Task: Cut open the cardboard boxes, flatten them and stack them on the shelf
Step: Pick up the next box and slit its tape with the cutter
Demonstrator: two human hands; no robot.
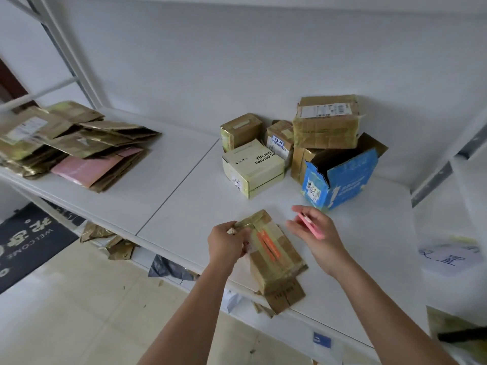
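A small brown cardboard box wrapped in clear tape, with an orange strip on top, lies near the front edge of the white shelf. My left hand grips a taped flap at the box's far left end. Just right of the box and apart from it, my right hand holds a pink cutter. A pile of flattened boxes lies at the shelf's left end. Several uncut boxes stand at the back, among them a blue one with its top torn open.
The white wall runs close behind the boxes. Metal shelf uprights rise at the left. A printed paper sheet lies at the right. Cardboard scraps and a dark welcome mat lie on the tiled floor below.
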